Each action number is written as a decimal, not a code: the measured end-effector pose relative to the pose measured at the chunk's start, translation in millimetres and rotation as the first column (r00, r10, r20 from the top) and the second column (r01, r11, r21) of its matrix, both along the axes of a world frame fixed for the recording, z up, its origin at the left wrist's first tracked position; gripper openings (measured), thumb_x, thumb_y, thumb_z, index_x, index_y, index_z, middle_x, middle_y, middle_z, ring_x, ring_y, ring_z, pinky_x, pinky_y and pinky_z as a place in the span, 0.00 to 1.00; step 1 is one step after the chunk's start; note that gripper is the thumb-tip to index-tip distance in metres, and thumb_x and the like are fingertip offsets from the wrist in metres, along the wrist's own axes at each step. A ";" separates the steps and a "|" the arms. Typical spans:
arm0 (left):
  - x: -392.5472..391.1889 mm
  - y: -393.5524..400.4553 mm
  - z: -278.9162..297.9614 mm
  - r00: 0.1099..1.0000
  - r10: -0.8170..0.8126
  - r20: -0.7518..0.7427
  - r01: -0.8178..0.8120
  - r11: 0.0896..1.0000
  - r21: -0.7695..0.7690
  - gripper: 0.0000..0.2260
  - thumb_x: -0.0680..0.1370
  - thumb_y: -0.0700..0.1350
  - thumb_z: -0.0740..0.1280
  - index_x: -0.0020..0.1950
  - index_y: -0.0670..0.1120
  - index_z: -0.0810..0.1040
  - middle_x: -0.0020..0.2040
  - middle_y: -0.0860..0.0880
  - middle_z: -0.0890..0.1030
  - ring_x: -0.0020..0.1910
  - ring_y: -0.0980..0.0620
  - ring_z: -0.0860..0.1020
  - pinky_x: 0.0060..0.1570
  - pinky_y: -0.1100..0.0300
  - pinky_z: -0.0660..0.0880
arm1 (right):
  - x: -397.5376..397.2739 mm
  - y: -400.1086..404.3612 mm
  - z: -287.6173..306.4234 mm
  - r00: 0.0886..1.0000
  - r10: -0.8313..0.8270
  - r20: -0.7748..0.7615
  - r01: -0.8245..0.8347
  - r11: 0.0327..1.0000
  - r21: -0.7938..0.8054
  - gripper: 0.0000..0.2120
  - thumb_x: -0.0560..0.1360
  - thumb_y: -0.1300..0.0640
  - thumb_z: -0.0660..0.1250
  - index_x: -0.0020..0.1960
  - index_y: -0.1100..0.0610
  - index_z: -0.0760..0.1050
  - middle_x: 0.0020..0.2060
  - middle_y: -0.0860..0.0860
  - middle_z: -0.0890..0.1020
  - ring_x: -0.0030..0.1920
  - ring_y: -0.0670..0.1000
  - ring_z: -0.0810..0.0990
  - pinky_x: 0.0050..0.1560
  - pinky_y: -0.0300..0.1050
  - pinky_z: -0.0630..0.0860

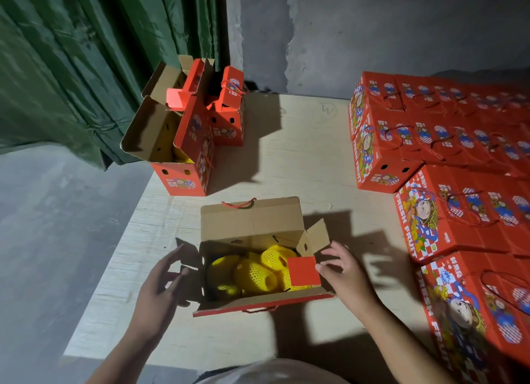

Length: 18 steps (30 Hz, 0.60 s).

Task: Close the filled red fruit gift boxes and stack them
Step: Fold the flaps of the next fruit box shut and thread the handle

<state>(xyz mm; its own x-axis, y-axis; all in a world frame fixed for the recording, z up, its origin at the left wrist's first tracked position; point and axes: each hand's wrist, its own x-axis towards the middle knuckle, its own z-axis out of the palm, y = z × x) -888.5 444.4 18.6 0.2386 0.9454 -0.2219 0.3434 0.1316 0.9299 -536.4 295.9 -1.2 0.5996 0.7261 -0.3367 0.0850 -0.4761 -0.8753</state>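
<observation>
The open box point(252, 257) sits on the tabletop point(301, 160) right in front of me, its long side running left to right between my hands. My right hand point(344, 272) pinches the red end flap point(303, 270). My left hand point(160, 286) is spread beside the left flap point(187, 272).

Single head-worn wide-angle view, looking forward and down, close over the table point(301, 160), hands point(342, 272) nearest

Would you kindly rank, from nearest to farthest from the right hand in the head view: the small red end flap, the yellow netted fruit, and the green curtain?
From the right hand:
1. Small red end flap, at its fingertips.
2. Yellow netted fruit, inside the open box, leftward.
3. Green curtain, far upper left.
</observation>
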 end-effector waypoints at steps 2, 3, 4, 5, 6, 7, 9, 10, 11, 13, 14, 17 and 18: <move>2.7 -0.2 3.4 0.999 -0.031 -0.016 0.031 1.000 0.000 0.17 0.83 0.52 0.69 0.69 0.69 0.76 0.64 0.48 0.81 0.52 0.44 0.85 0.36 0.51 0.85 | -0.7 1.0 -1.8 0.999 0.042 0.003 -0.042 0.999 -0.001 0.31 0.78 0.65 0.74 0.78 0.55 0.68 0.61 0.50 0.82 0.58 0.45 0.82 0.47 0.30 0.77; 4.0 0.0 5.7 0.999 -0.045 -0.023 0.045 0.999 0.002 0.17 0.82 0.52 0.69 0.70 0.68 0.75 0.65 0.49 0.81 0.53 0.44 0.84 0.36 0.50 0.85 | -0.5 1.0 -2.4 0.997 0.075 0.025 -0.075 0.997 -0.007 0.31 0.78 0.64 0.74 0.78 0.52 0.69 0.60 0.48 0.82 0.57 0.42 0.82 0.48 0.31 0.77; 5.6 0.5 8.2 0.998 -0.059 -0.030 0.059 0.998 0.008 0.18 0.82 0.53 0.69 0.71 0.67 0.75 0.66 0.51 0.80 0.54 0.45 0.84 0.37 0.49 0.85 | 0.2 0.8 -3.3 0.992 0.111 0.057 -0.111 0.994 -0.012 0.32 0.78 0.62 0.75 0.78 0.47 0.70 0.60 0.47 0.82 0.56 0.40 0.82 0.50 0.33 0.78; 6.9 0.9 10.2 0.997 -0.075 -0.029 0.076 0.997 0.016 0.18 0.82 0.55 0.69 0.71 0.66 0.75 0.68 0.53 0.79 0.56 0.47 0.83 0.38 0.49 0.85 | 1.4 0.5 -4.0 0.985 0.147 0.094 -0.147 0.989 -0.014 0.32 0.78 0.61 0.75 0.76 0.41 0.70 0.61 0.45 0.82 0.56 0.39 0.82 0.53 0.37 0.80; 7.8 1.4 11.2 0.995 -0.095 -0.023 0.095 0.995 0.023 0.19 0.81 0.56 0.70 0.72 0.66 0.75 0.70 0.56 0.77 0.57 0.49 0.83 0.39 0.49 0.86 | 2.7 0.3 -4.5 0.975 0.182 0.125 -0.181 0.983 -0.015 0.32 0.78 0.60 0.75 0.75 0.36 0.71 0.61 0.43 0.81 0.57 0.40 0.82 0.54 0.42 0.82; 8.9 2.0 11.3 0.993 -0.117 -0.016 0.117 0.993 0.028 0.19 0.82 0.56 0.70 0.72 0.66 0.75 0.71 0.59 0.76 0.58 0.52 0.82 0.40 0.49 0.86 | 3.9 0.6 -4.7 0.966 0.213 0.148 -0.213 0.977 -0.018 0.33 0.77 0.60 0.75 0.74 0.32 0.71 0.62 0.42 0.81 0.57 0.41 0.82 0.56 0.47 0.83; 10.5 3.3 7.7 0.988 -0.154 -0.020 0.154 0.987 0.034 0.19 0.83 0.52 0.68 0.73 0.66 0.74 0.71 0.61 0.75 0.58 0.55 0.82 0.39 0.50 0.86 | 6.1 1.4 -5.7 0.946 0.267 0.185 -0.267 0.963 -0.026 0.35 0.77 0.58 0.75 0.73 0.27 0.69 0.63 0.39 0.79 0.59 0.42 0.81 0.57 0.49 0.83; 10.7 3.9 3.3 0.986 -0.165 -0.021 0.165 0.986 0.033 0.20 0.84 0.49 0.68 0.73 0.66 0.74 0.70 0.61 0.76 0.58 0.54 0.81 0.39 0.49 0.85 | 7.2 2.0 -6.3 0.934 0.291 0.206 -0.291 0.956 -0.032 0.36 0.78 0.57 0.75 0.73 0.26 0.68 0.64 0.38 0.79 0.59 0.41 0.80 0.57 0.47 0.82; 10.6 4.7 -2.2 0.985 -0.173 -0.020 0.174 0.984 0.035 0.21 0.84 0.44 0.67 0.73 0.65 0.75 0.70 0.60 0.76 0.58 0.53 0.81 0.39 0.49 0.85 | 8.1 2.6 -6.4 0.921 0.314 0.230 -0.313 0.949 -0.043 0.36 0.78 0.56 0.75 0.74 0.24 0.66 0.64 0.37 0.78 0.60 0.40 0.79 0.57 0.43 0.81; 8.8 5.5 -12.4 0.976 -0.213 -0.047 0.216 0.974 0.071 0.28 0.82 0.35 0.68 0.73 0.64 0.75 0.68 0.59 0.77 0.57 0.51 0.81 0.37 0.49 0.85 | 9.3 3.3 -7.3 0.891 0.358 0.280 -0.354 0.933 -0.067 0.37 0.78 0.54 0.75 0.74 0.24 0.64 0.64 0.36 0.76 0.61 0.38 0.77 0.57 0.39 0.77; 7.6 5.8 -16.1 0.966 -0.244 -0.084 0.252 0.962 0.103 0.31 0.80 0.31 0.69 0.72 0.64 0.75 0.67 0.58 0.78 0.57 0.52 0.81 0.38 0.50 0.85 | 9.5 3.4 -8.4 0.875 0.377 0.305 -0.373 0.925 -0.072 0.37 0.78 0.54 0.75 0.75 0.24 0.63 0.64 0.36 0.75 0.61 0.38 0.77 0.58 0.39 0.76; 2.2 9.2 -27.6 0.884 -0.337 -0.322 0.417 0.882 0.221 0.34 0.77 0.31 0.74 0.73 0.63 0.73 0.68 0.57 0.77 0.59 0.58 0.79 0.52 0.58 0.82 | 8.6 2.6 -12.9 0.826 0.433 0.360 -0.437 0.896 -0.076 0.37 0.78 0.56 0.76 0.77 0.29 0.65 0.67 0.36 0.71 0.66 0.37 0.73 0.67 0.37 0.72; 0.5 10.4 -31.8 0.840 -0.350 -0.414 0.472 0.848 0.241 0.33 0.77 0.33 0.74 0.75 0.61 0.72 0.71 0.58 0.75 0.63 0.59 0.77 0.58 0.59 0.80 | 8.8 2.5 -14.3 0.806 0.452 0.382 -0.456 0.886 -0.085 0.36 0.78 0.57 0.75 0.77 0.30 0.66 0.69 0.37 0.70 0.69 0.36 0.72 0.69 0.36 0.70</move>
